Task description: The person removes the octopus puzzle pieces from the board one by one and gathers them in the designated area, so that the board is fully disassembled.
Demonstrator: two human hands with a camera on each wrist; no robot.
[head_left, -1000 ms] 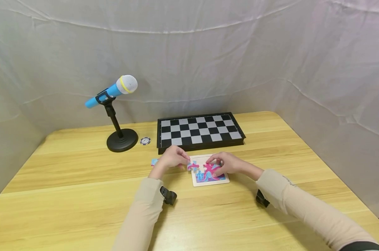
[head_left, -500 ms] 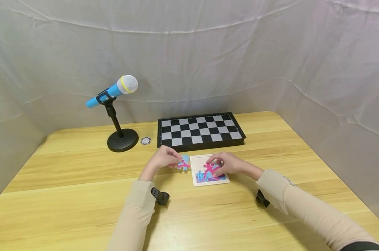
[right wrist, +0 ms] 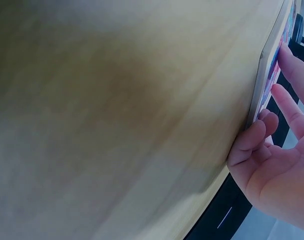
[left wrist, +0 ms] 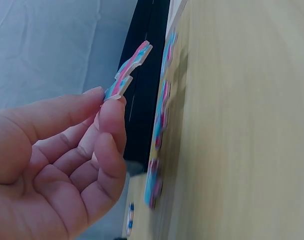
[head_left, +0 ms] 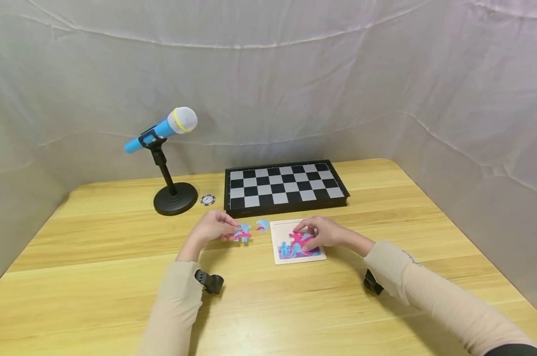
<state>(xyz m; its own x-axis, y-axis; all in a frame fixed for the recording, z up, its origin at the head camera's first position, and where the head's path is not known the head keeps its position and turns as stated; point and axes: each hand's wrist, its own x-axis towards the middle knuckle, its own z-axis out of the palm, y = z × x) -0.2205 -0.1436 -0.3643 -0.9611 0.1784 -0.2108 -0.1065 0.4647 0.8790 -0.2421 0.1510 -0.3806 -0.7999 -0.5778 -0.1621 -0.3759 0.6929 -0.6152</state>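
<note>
My left hand (head_left: 212, 227) pinches a pink-and-blue jigsaw piece (head_left: 243, 233) between thumb and fingertips, lifted above the table. The left wrist view shows the held piece (left wrist: 128, 72) tilted, its edge toward me. A loose jigsaw piece (head_left: 262, 226) lies between that hand and the puzzle tray (head_left: 279, 230). More loose pieces (left wrist: 161, 115) lie below the left hand, hidden from the head view. With spread fingers my right hand (head_left: 324, 231) rests on the tray, touching fitted pieces (head_left: 298, 246) with a pink creature picture. Its lower fingers (right wrist: 251, 140) bend against the tray's edge.
A black-framed checkered board (head_left: 286, 187) lies just behind the tray. At the back left stand a poker chip (head_left: 208, 200) and a blue toy microphone (head_left: 163, 129) on a round-based black stand (head_left: 175, 199). Pale cloth (head_left: 268, 89) hangs around the wooden table (head_left: 268, 306).
My left hand has moved left from over the tray, carrying the pinched jigsaw piece. A loose piece beside the tray has come into view. The right hand stays in place.
</note>
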